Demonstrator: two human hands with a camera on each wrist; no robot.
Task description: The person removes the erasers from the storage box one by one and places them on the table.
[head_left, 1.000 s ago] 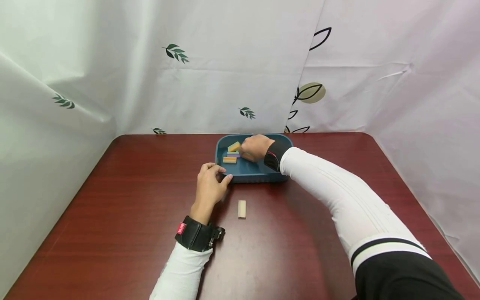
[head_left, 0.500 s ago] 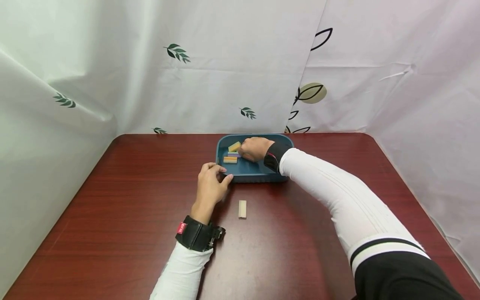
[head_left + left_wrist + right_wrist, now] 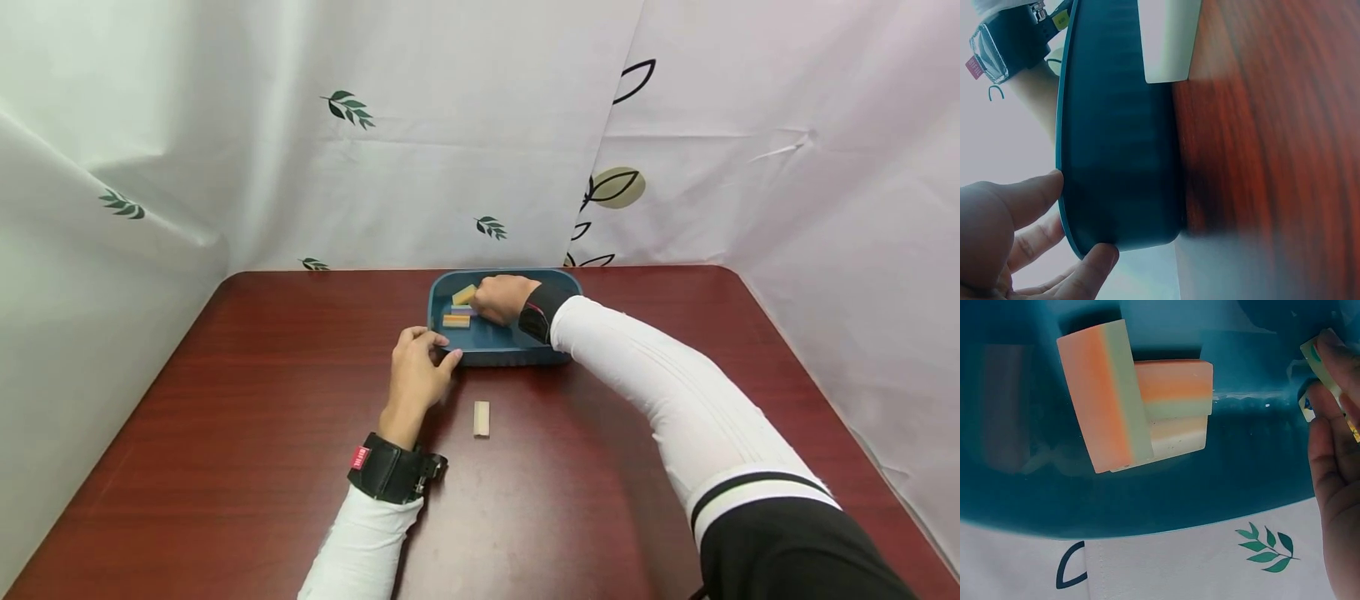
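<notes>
My left hand (image 3: 416,375) holds the front-left corner of a blue tray (image 3: 517,358). In the left wrist view one fingertip lies on the tray's rim (image 3: 1060,156) and another digit presses the outer wall. My right hand (image 3: 502,297) reaches inside the tray, fingers bent downward. In the right wrist view it pinches a small pale rectangular block (image 3: 1317,362) with a green mark, partly hidden by the fingers. Left of that hand lie a yellow block (image 3: 463,295), a purple one (image 3: 459,310) and an orange-and-white one (image 3: 456,322).
A pale block (image 3: 482,419) lies on the red-brown table (image 3: 262,417) in front of the tray. Inside the tray, the right wrist view shows an orange-and-green block (image 3: 1094,394) beside two smaller-looking ones. A white leaf-print curtain (image 3: 420,167) hangs behind the table.
My right hand has shifted very slightly left inside the tray. The left hand stays at the tray's corner, and the pale block on the table has not moved.
</notes>
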